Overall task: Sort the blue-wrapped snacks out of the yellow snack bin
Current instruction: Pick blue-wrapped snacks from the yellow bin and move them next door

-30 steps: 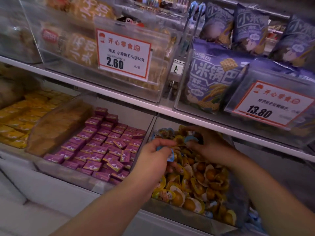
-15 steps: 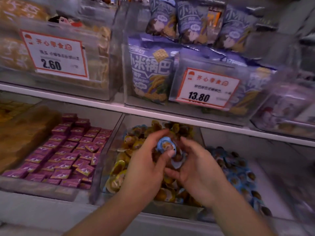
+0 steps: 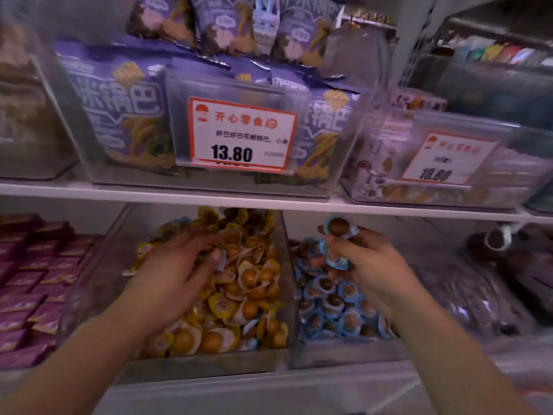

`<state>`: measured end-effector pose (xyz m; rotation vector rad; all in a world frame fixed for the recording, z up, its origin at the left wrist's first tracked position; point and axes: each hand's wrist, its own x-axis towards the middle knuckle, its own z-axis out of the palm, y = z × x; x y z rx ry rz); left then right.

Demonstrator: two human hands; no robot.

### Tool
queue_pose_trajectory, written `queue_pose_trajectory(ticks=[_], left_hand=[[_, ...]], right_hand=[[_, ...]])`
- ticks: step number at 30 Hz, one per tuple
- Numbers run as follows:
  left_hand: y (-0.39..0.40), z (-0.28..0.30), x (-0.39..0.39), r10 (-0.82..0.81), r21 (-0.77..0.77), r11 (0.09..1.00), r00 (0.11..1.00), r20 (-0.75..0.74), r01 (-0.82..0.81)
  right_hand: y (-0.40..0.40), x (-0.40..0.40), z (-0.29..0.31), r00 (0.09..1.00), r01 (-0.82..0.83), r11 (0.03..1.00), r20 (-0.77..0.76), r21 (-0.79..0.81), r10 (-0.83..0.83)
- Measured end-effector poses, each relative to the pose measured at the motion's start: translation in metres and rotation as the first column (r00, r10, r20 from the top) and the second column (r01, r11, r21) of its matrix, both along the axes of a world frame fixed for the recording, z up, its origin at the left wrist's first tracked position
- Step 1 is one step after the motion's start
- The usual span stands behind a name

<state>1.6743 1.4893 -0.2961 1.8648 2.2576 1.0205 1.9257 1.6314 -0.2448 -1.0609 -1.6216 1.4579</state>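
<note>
Blue snacks [image 3: 338, 227] clamped in the right hand [image 3: 369, 265], over the blue bin [image 3: 344, 353].
Next: release them; left hand [image 3: 167, 277], fingers apart, digs the yellow bin [image 3: 191, 362].

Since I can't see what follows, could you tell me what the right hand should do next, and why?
Probably let go: the right hand holds blue-wrapped snacks above the blue bin, where they belong, while the left hand digs in the yellow bin.

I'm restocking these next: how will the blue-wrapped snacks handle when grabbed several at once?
Probably light: the right hand pinches several blue-wrapped snacks together. Their glossy wrappers look slippery, so some may slide out. The rounded centres could roll once dropped in the blue snack bin.
</note>
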Motion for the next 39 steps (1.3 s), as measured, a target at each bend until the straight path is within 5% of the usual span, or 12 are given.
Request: queue_pose_trajectory(ticks=[3, 6, 10, 15, 17, 21, 28, 32, 35, 39], left_hand=[[0.002, -0.004, -0.003, 0.003, -0.187, 0.982, 0.987, -0.159, -0.034], [0.0, -0.001, -0.006, 0.0, -0.23, 0.972, 0.985, -0.171, -0.04], [-0.011, 0.009, -0.009, -0.068, -0.188, 0.98, 0.997, -0.038, 0.06], [-0.034, 0.005, -0.013, -0.068, -0.169, 0.983, 0.998, 0.018, 0.07], [-0.041, 0.0, -0.012, -0.061, -0.174, 0.983, 0.998, -0.015, 0.058], [-0.051, -0.005, -0.007, -0.081, -0.181, 0.981, 0.992, -0.096, 0.063], [-0.059, -0.005, -0.002, 0.066, -0.153, 0.984, 0.98, -0.187, -0.095], [-0.057, -0.007, -0.003, 0.152, -0.174, 0.966, 0.963, -0.221, -0.193], [-0.054, -0.01, 0.0, 0.187, -0.187, 0.952, 0.943, -0.274, -0.243], [-0.052, -0.012, -0.002, 0.175, -0.221, 0.947, 0.95, -0.259, -0.235]], right_hand=[[0.034, 0.031, -0.016, 0.922, -0.06, 0.985, 0.387, 0.159, -0.006], [0.053, 0.042, -0.032, 0.851, -0.046, 0.965, 0.516, 0.257, -0.097], [0.042, 0.017, -0.031, 0.9, 0.058, 0.848, 0.341, 0.526, -0.273], [-0.018, -0.045, -0.014, 0.947, -0.215, 0.618, 0.316, 0.756, -0.057], [-0.033, -0.079, -0.011, 0.876, -0.432, 0.592, 0.473, 0.681, 0.095], [-0.033, -0.158, -0.016, 0.553, -0.777, 0.446, 0.82, 0.444, 0.147], [0.007, -0.206, -0.029, 0.124, -0.897, 0.435, 0.989, 0.076, 0.085], [0.014, -0.212, -0.042, 0.19, -0.92, 0.339, 0.98, 0.197, -0.055], [0.016, -0.205, -0.045, 0.28, -0.889, 0.395, 0.957, 0.229, 0.075], [0.015, -0.207, -0.043, 0.258, -0.901, 0.39, 0.957, 0.19, 0.129]])
